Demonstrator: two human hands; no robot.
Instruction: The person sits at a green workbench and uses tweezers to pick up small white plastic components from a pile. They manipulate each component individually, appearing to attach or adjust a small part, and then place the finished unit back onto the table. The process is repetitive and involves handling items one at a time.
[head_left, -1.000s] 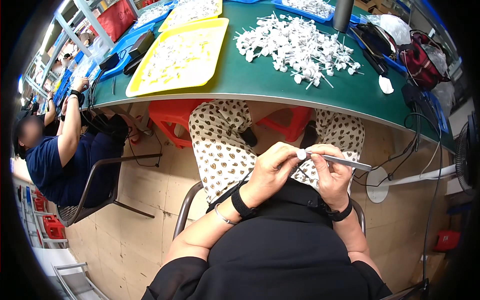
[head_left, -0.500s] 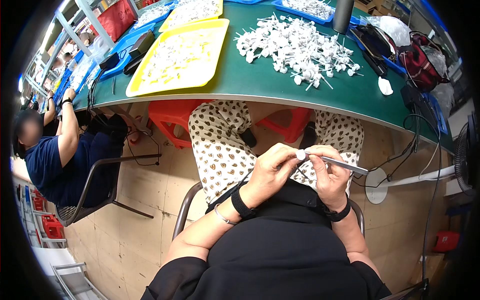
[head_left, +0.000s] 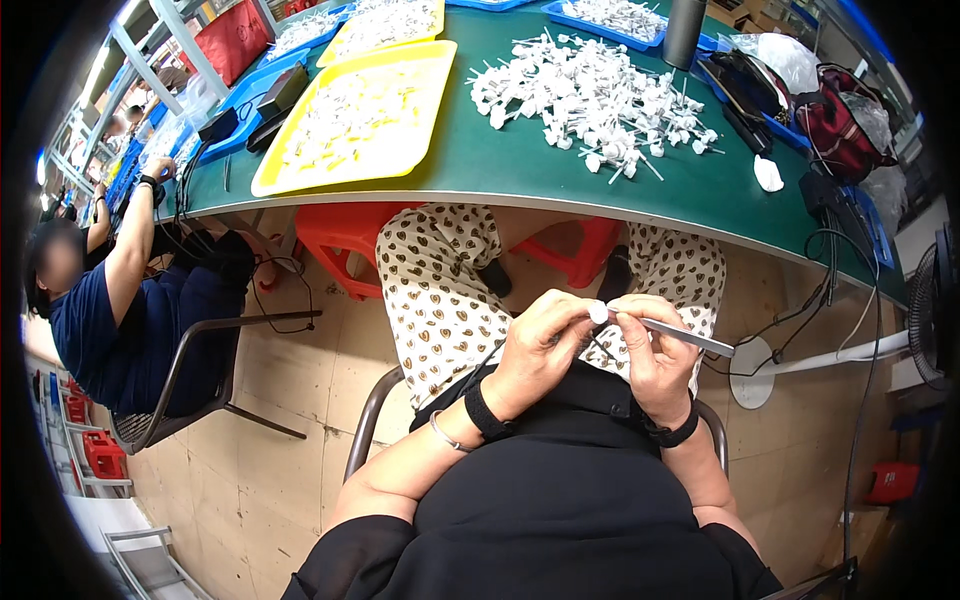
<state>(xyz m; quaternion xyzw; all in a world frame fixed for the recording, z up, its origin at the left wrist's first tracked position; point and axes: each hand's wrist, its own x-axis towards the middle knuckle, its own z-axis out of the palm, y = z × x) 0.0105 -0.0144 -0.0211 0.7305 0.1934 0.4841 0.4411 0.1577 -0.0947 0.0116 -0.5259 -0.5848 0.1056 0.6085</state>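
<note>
Above my lap, my left hand (head_left: 545, 345) pinches a small white round-headed piece (head_left: 598, 312) between thumb and fingers. My right hand (head_left: 657, 355) is closed around a slim grey metal tool (head_left: 690, 337), perhaps tweezers. Its inner tip meets the white piece or lies right against it; the fingers hide the exact contact. The tool's far end sticks out to the right. On the green table beyond my hands lies a loose heap of similar white pieces (head_left: 590, 100) with thin stems. Left of the heap, a yellow tray (head_left: 440, 85) holds many small white and yellow parts.
A grey cylinder (head_left: 685, 30) stands behind the heap. Bags (head_left: 845, 115) and cables (head_left: 830, 225) crowd the table's right end. A fan (head_left: 930, 310) is at far right. Red stools (head_left: 335, 240) sit under the table. At left, a co-worker in dark blue (head_left: 90, 320) sits working.
Both my hands keep nearly the same pose, with only a slight shift of the white piece and tool. The co-worker's arm has reached farther forward and to the right.
</note>
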